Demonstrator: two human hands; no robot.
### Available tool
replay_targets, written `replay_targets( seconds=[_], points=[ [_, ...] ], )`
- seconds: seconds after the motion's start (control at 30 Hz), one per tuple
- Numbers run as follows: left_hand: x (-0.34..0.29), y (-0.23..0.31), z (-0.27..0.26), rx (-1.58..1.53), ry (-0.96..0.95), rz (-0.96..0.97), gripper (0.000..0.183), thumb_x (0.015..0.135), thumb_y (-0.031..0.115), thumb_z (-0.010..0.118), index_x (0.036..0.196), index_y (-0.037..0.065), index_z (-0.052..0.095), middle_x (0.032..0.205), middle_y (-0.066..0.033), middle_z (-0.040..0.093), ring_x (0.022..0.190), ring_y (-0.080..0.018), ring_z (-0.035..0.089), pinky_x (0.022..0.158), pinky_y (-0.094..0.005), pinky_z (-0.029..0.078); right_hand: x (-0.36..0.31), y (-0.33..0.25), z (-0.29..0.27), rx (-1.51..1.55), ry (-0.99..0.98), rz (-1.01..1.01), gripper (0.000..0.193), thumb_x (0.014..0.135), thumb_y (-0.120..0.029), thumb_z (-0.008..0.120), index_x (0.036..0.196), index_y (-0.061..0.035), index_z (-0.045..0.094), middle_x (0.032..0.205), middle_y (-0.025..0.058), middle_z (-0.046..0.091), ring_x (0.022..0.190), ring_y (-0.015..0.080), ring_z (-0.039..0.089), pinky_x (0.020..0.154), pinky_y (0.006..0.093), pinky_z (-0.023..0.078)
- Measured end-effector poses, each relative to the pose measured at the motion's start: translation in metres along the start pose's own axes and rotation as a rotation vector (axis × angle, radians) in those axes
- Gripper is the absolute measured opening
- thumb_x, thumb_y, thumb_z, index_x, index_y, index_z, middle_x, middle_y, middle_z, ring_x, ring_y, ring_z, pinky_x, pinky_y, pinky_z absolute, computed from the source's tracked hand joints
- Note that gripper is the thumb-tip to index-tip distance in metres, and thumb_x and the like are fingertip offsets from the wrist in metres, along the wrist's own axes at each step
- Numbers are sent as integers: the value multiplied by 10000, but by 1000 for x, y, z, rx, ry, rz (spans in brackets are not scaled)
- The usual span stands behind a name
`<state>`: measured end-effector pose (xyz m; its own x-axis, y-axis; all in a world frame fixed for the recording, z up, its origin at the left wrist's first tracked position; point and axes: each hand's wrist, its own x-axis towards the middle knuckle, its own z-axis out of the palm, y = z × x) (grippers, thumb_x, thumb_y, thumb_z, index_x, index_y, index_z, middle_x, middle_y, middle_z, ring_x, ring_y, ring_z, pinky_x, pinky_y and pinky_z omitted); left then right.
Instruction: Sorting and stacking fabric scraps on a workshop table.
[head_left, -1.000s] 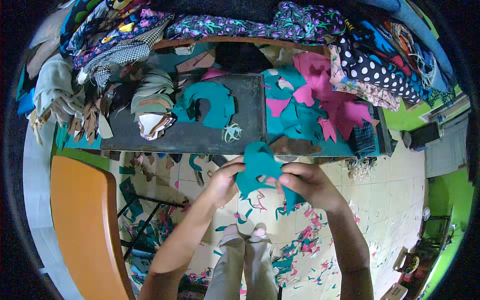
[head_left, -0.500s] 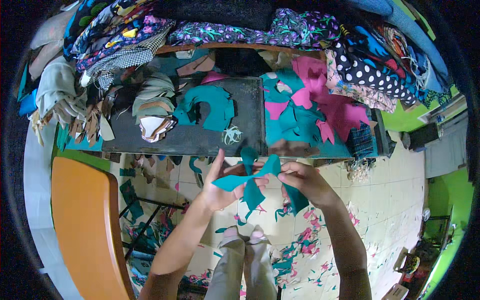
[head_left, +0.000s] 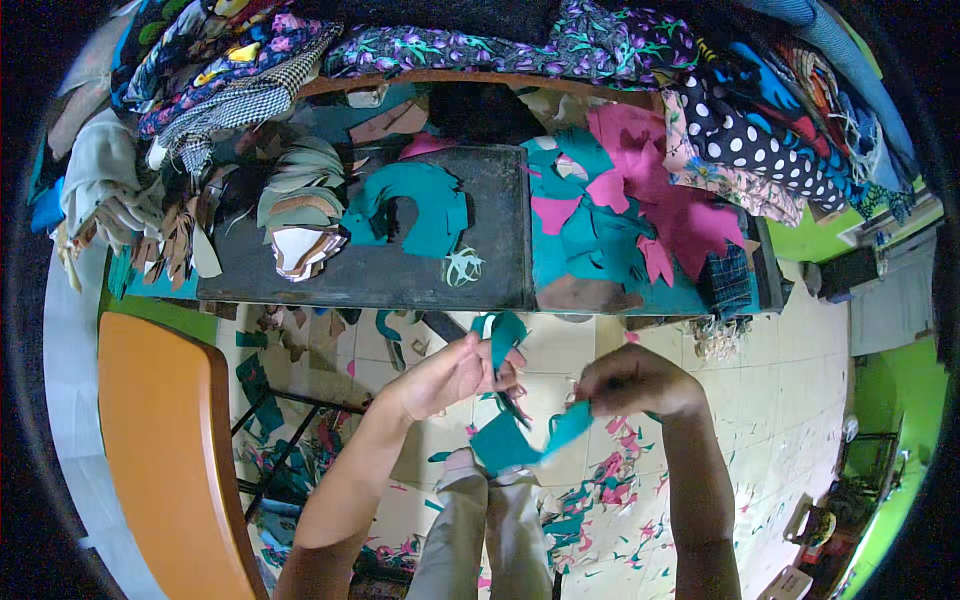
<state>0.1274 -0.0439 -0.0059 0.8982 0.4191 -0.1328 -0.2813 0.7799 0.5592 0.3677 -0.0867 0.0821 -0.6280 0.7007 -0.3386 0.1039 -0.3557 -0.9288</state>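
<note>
Above the floor in front of the table, my left hand [head_left: 447, 378] is closed round a teal fabric piece [head_left: 508, 338] that sticks up past its fingers. A thin dark shape below those fingers is too small to make out. My right hand [head_left: 640, 382], bent at the wrist, pinches the end of a teal fabric strip [head_left: 570, 428]. This strip dips down and joins or overlaps a wider teal piece [head_left: 503, 443] hanging between the hands; where that piece is held is partly hidden.
On the dark table [head_left: 400, 288] lie a curved teal stack [head_left: 440, 205], a beige and white stack [head_left: 305, 200], white scraps [head_left: 463, 267] and pink fabric [head_left: 680, 215]. Patterned cloth [head_left: 760, 150] is heaped behind. An orange board [head_left: 165, 450] stands left; scraps [head_left: 615, 480] litter the floor.
My hands have moved apart. The right one has turned downward, drawing the teal strip low, and the left has closed round its fabric, which was earlier spread across its open fingers.
</note>
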Motion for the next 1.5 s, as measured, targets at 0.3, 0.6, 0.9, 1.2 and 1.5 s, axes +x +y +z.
replay_targets(
  seconds=[0.3, 0.6, 0.9, 1.2, 1.5],
  points=[
    [3, 3, 25, 340, 255, 126, 461, 804, 398, 531, 1065, 31, 431, 838, -25, 542, 757, -136, 537, 799, -239, 394, 47, 17, 13, -340, 310, -24, 191, 796, -205, 549, 828, -17, 564, 691, 46, 557, 650, 89, 508, 589, 246, 402],
    [22, 0, 15, 210, 502, 106, 314, 886, 307, 428, 919, 7, 518, 598, -5, 399, 546, -112, 430, 676, -305, 464, 50, 78, -67, -1387, 1123, -41, 150, 739, -133, 579, 857, -41, 569, 914, 132, 544, 877, 318, 482, 771, 420, 374],
    [13, -28, 2, -112, 513, 134, 281, 871, 301, 464, 946, 34, 505, 775, 2, 502, 681, -97, 486, 677, -235, 433, 32, 70, 3, -929, 949, -470, 102, 776, -101, 549, 862, -46, 544, 925, 102, 557, 914, 262, 506, 799, 320, 387],
    [13, -89, 14, 0, 688, 169, 320, 879, 281, 459, 1050, 13, 492, 927, -2, 527, 826, -76, 488, 746, -219, 395, 11, 128, 65, 1045, 646, -355, 120, 871, -159, 409, 954, -85, 451, 881, 79, 543, 891, 191, 505, 845, 345, 378],
    [6, -93, 16, 383, 587, 153, 221, 808, 75, 548, 1013, -4, 523, 893, -40, 555, 818, -115, 537, 723, -240, 441, 3, 138, 77, 1071, 464, -322, 201, 875, -239, 394, 907, -58, 475, 696, 28, 447, 659, 126, 434, 619, 250, 356]
  ],
)
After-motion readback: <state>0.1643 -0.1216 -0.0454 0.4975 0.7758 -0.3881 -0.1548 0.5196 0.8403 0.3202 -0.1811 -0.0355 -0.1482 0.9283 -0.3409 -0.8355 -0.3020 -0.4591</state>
